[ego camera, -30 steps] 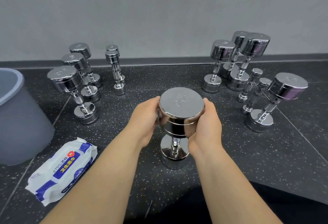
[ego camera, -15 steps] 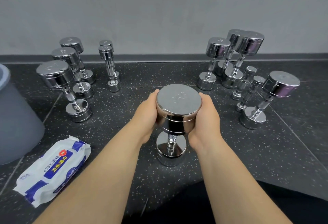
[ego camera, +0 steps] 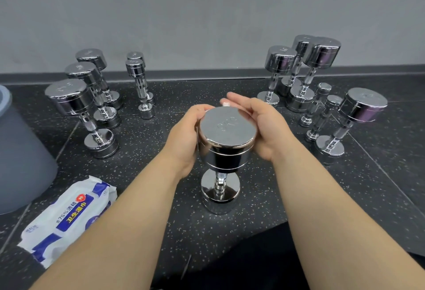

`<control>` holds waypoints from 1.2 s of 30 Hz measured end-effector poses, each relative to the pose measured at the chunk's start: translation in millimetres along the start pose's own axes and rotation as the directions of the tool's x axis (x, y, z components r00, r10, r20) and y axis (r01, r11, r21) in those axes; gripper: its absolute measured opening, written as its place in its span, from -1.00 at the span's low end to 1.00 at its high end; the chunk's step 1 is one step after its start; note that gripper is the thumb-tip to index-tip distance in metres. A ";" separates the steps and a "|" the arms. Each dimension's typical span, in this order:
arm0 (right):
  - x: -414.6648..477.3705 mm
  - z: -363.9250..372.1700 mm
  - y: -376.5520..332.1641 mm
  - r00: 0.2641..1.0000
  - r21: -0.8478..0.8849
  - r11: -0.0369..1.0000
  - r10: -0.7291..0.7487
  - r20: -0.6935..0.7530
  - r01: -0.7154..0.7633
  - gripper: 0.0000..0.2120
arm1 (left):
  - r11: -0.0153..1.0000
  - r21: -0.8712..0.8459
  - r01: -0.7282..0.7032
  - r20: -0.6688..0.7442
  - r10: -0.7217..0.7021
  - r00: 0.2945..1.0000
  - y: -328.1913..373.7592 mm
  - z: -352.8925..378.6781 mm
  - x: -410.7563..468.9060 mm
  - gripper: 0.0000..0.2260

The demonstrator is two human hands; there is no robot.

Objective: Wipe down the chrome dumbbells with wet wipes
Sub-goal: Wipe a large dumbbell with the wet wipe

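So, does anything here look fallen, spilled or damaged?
Nothing stands out. The left hand holds the middle dumbbell upright, the other chrome dumbbells stand on end in two groups, and the wet wipes pack lies flat beside the grey bin. No spill or damage shows.

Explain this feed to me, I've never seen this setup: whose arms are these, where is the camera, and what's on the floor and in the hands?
No machine here: a person works bare-handed, and the single camera sits on their head, looking forward and down, so both arms enter from below. The left hand grips the top head of an upright chrome dumbbell standing on the dark speckled floor. The right hand lies against its other side, fingers fairly straight; a white scrap beside them may be a wipe, I cannot tell. More dumbbells stand on end in a left group and a right group. A pack of wet wipes and a grey bin sit at the left.
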State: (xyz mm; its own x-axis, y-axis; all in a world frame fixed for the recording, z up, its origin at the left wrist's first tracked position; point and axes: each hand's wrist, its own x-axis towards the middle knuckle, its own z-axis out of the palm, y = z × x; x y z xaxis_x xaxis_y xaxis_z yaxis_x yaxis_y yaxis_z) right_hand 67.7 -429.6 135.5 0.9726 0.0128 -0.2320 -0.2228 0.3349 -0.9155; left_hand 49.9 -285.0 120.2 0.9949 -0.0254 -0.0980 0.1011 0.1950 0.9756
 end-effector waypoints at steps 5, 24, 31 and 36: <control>7.9 0.2 -6.3 1.000 -0.222 0.975 -0.012 0.024 0.017 -0.62 | 0.993 0.052 -0.108 -0.184 0.115 0.976 0.4 -3.2 2.8 -0.81; -28.1 -21.1 33.8 0.909 0.128 0.933 0.356 -0.216 -0.335 -0.86 | 0.983 -0.013 0.184 -0.212 -0.183 0.960 -15.0 3.6 -17.2 -0.74; -45.8 -10.5 40.6 0.878 0.235 0.889 0.439 -0.193 -0.393 -0.86 | 0.902 -0.261 0.343 -0.110 -0.381 0.918 -8.1 -3.6 -34.6 -0.78; -71.6 -6.7 46.3 0.899 0.245 0.897 0.410 -0.155 -0.368 -0.72 | 0.890 -0.157 0.428 -0.094 -0.445 0.890 -15.8 -10.6 -43.5 -0.75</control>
State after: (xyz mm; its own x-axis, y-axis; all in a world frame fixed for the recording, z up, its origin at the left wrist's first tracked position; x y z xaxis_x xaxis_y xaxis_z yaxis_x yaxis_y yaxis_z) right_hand -12.7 -421.4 107.5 0.7726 0.0033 -0.6349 -0.5412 0.5262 -0.6559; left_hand 5.0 -276.6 106.9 0.8414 -0.0172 -0.5401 0.5170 0.3164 0.7954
